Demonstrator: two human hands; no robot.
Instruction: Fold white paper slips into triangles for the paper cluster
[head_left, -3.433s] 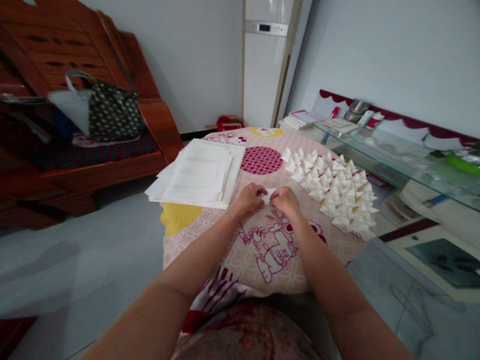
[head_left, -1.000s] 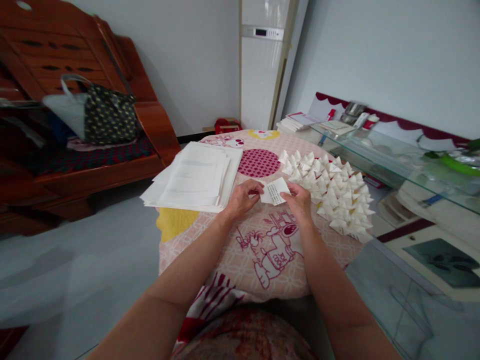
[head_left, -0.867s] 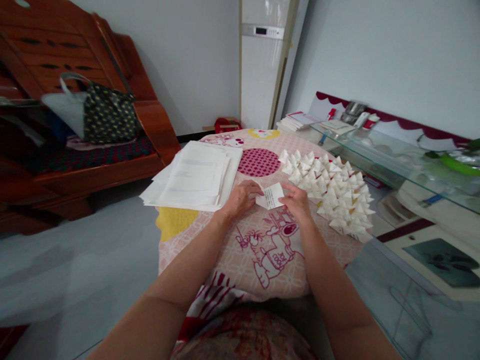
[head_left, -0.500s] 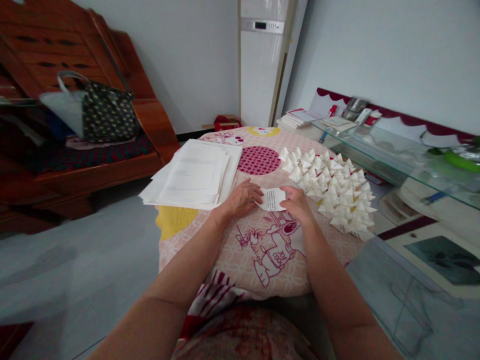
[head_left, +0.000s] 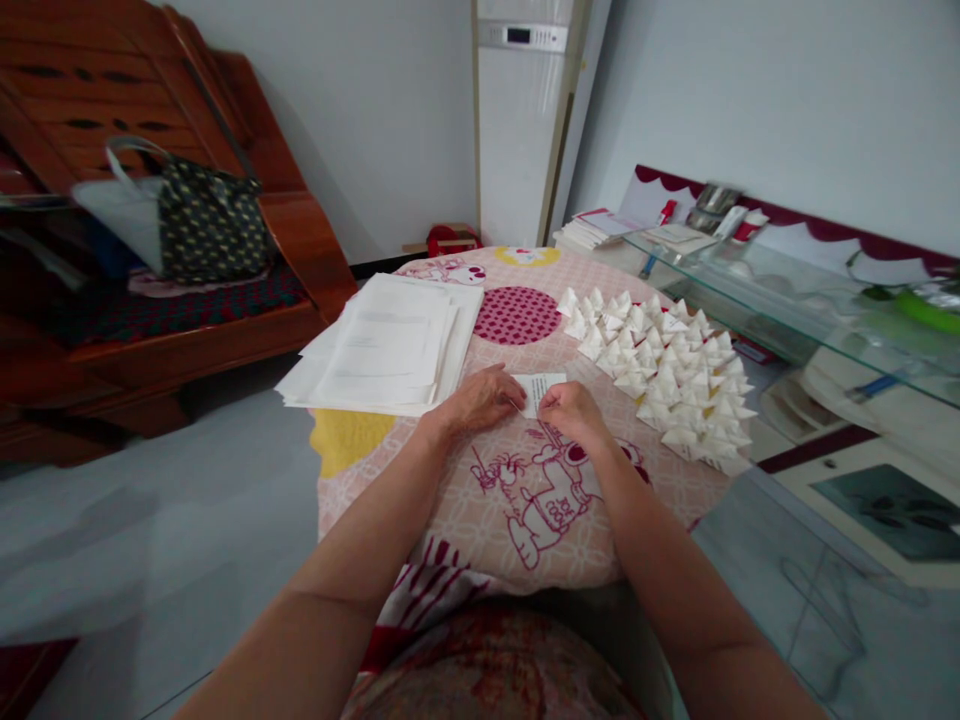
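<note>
A small folded piece of printed paper [head_left: 552, 381] lies on the pink patterned tablecloth between my hands. My left hand [head_left: 487, 396] is curled over its left end, fingertips at the paper's edge. The fingers of my right hand [head_left: 571, 408] are pinched at its near right part and cover that corner. Up and left of my left hand rests a stack of white paper sheets [head_left: 382, 345], some with faint print. To the right of my right hand, many folded white paper pieces [head_left: 660, 365] with pointed tips stand in close rows.
The cloth-covered round table [head_left: 480, 500] reaches up to my lap. Along its right side runs a glass-topped cabinet [head_left: 810, 310] with papers and containers on it. A wooden bench [head_left: 300, 240] holding a dotted bag [head_left: 210, 225] stands at the left. A tall white appliance [head_left: 517, 130] is behind.
The printed paper, earlier raised and tilted, now lies lower and flat on the table. My right hand has shifted left along it, its fingers closing at the near edge.
</note>
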